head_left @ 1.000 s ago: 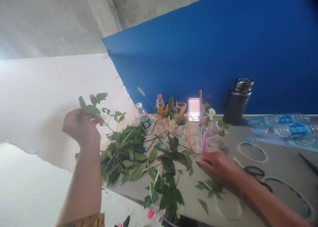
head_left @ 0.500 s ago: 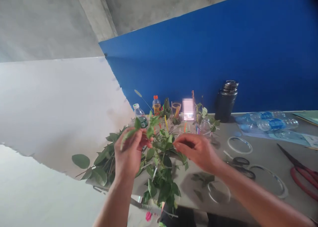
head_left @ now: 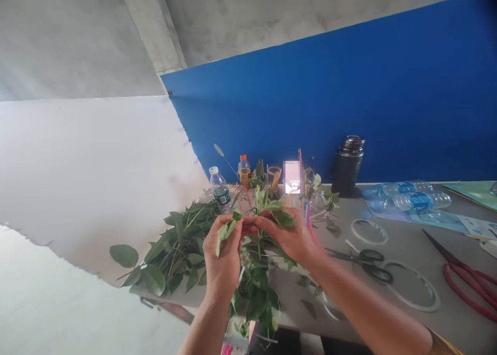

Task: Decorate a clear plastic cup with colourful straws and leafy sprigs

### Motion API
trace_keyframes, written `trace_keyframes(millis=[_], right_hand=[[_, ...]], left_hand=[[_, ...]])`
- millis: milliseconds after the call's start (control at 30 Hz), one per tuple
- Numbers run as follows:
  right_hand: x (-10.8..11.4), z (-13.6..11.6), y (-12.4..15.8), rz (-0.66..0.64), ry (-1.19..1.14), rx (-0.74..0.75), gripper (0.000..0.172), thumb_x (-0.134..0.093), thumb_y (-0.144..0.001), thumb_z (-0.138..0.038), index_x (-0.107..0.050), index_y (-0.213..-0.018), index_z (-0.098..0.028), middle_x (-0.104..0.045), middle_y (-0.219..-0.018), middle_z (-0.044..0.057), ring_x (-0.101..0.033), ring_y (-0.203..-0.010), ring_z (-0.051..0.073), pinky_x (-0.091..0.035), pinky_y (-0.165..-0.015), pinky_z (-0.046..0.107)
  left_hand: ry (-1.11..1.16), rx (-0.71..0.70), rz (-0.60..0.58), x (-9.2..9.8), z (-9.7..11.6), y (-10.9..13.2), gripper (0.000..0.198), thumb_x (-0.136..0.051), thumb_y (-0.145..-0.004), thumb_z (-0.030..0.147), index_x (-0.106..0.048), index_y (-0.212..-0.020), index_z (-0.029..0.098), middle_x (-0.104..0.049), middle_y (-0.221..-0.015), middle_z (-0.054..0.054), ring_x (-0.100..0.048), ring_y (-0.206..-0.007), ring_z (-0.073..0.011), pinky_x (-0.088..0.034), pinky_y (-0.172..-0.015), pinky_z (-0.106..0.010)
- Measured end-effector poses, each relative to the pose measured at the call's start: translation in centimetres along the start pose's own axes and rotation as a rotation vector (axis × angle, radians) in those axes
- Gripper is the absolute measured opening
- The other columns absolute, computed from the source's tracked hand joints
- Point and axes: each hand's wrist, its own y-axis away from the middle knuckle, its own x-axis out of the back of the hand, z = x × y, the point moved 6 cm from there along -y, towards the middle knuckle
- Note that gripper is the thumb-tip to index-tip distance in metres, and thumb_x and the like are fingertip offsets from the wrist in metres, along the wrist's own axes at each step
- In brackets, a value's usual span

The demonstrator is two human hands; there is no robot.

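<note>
My left hand (head_left: 223,254) and my right hand (head_left: 285,236) meet in front of me above the grey table (head_left: 407,272). Both are closed on one leafy green sprig (head_left: 267,210), fingertips touching at its stem. A leaf hangs from the left hand's fingers. Below and to the left lies a pile of cut green leafy branches (head_left: 174,246). More foliage (head_left: 256,293) spreads under my wrists toward the table's near edge.
Black scissors (head_left: 368,259) and red-handled shears (head_left: 462,277) lie to the right, among white wire rings (head_left: 368,231). At the back stand a water bottle (head_left: 220,189), an orange-capped bottle (head_left: 244,169), a dark flask (head_left: 348,164) and coloured sticks. Plastic bottles (head_left: 411,200) lie far right.
My left hand came in from the raised left side with its sprig. My right hand lifted off the table and joined it, so both now grip the sprig together.
</note>
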Motion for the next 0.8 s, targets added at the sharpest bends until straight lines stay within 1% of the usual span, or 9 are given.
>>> trace_keyframes(millis=[67, 133, 300, 467, 533, 567, 633, 700, 800], right_hand=[[-0.2, 0.7, -0.3, 0.032, -0.024, -0.041, 0.037, -0.077, -0.078, -0.048, -0.063, -0.060, -0.018, -0.047, -0.051, -0.004, -0.039, -0.050, 0.009, -0.032, -0.047, 0.024], [-0.6, 1.8, -0.7, 0.051, -0.124, -0.103, 0.039, -0.078, -0.075, -0.052, -0.061, -0.063, -0.018, -0.041, -0.048, -0.007, -0.033, -0.046, 0.008, -0.026, -0.045, 0.023], [-1.9, 4.7, -1.5, 0.096, -0.428, -0.240, 0.046, -0.082, -0.066, -0.056, -0.053, -0.066, -0.020, -0.042, -0.053, -0.008, -0.029, -0.045, 0.005, -0.020, -0.041, 0.019], [-2.4, 7.6, -2.7, 0.103, -0.491, -0.344, 0.048, -0.087, -0.058, -0.052, -0.054, -0.066, -0.018, -0.052, -0.064, -0.005, -0.033, -0.047, 0.003, -0.019, -0.039, 0.016], [-2.4, 9.1, -3.2, 0.128, -0.449, -0.396, 0.048, -0.086, -0.060, -0.052, -0.053, -0.066, -0.018, -0.054, -0.065, -0.005, -0.034, -0.046, 0.003, -0.019, -0.039, 0.016], [-2.3, 9.8, -3.4, 0.135, -0.393, -0.417, 0.046, -0.084, -0.064, -0.052, -0.052, -0.066, -0.018, -0.054, -0.064, -0.004, -0.034, -0.046, 0.003, -0.020, -0.039, 0.016], [-2.1, 11.2, -3.6, 0.120, -0.223, -0.448, 0.042, -0.076, -0.076, -0.050, -0.050, -0.067, -0.019, -0.056, -0.064, -0.004, -0.034, -0.045, 0.003, -0.023, -0.041, 0.017], [-1.8, 12.2, -3.5, 0.069, -0.053, -0.480, 0.037, -0.071, -0.083, -0.044, -0.050, -0.064, -0.019, -0.059, -0.062, -0.002, -0.037, -0.044, 0.005, -0.025, -0.043, 0.019], [-1.3, 12.2, -3.0, -0.009, 0.112, -0.492, 0.038, -0.075, -0.078, -0.028, -0.049, -0.051, -0.019, -0.055, -0.048, -0.001, -0.042, -0.043, 0.009, -0.027, -0.046, 0.023]], left_hand=[[0.056, 0.008, 0.018, -0.1, -0.3, 0.1, 0.022, -0.080, -0.084, 0.039, -0.069, -0.089, 0.020, -0.077, -0.090, -0.005, -0.074, -0.076, -0.0193, -0.061, -0.075, -0.033], [0.094, -0.006, 0.048, 0.0, -0.2, 0.1, 0.022, -0.081, -0.083, 0.037, -0.069, -0.088, 0.019, -0.078, -0.092, -0.005, -0.075, -0.077, -0.0186, -0.061, -0.076, -0.032], [0.109, -0.202, 0.123, 1.2, 2.4, 0.0, 0.019, -0.079, -0.086, 0.035, -0.069, -0.087, 0.018, -0.076, -0.086, -0.003, -0.071, -0.070, -0.0158, -0.060, -0.071, -0.032], [0.117, -0.213, 0.131, 2.5, 3.6, -0.8, 0.021, -0.078, -0.087, 0.037, -0.070, -0.087, 0.017, -0.074, -0.088, -0.003, -0.067, -0.070, -0.0137, -0.058, -0.067, -0.029], [0.150, -0.221, 0.156, 2.9, 3.9, -1.1, 0.022, -0.079, -0.086, 0.037, -0.070, -0.084, 0.017, -0.072, -0.085, -0.002, -0.064, -0.067, -0.0123, -0.056, -0.065, -0.028], [0.168, -0.223, 0.167, 3.1, 4.0, -1.3, 0.023, -0.080, -0.085, 0.037, -0.070, -0.083, 0.017, -0.072, -0.083, -0.001, -0.063, -0.066, -0.0119, -0.056, -0.063, -0.027], [0.202, -0.224, 0.188, 3.5, 4.2, -1.5, 0.023, -0.081, -0.084, 0.038, -0.070, -0.081, 0.017, -0.071, -0.079, 0.000, -0.062, -0.065, -0.0116, -0.054, -0.060, -0.026], [0.226, -0.209, 0.197, 3.7, 4.3, -1.7, 0.024, -0.083, -0.081, 0.038, -0.070, -0.080, 0.018, -0.071, -0.077, 0.000, -0.062, -0.064, -0.0116, -0.052, -0.056, -0.024], [0.252, -0.119, 0.164, 3.5, 3.9, -2.0, 0.024, -0.086, -0.077, 0.037, -0.071, -0.080, 0.018, -0.071, -0.079, -0.001, -0.060, -0.060, -0.0106, -0.048, -0.049, -0.022]])
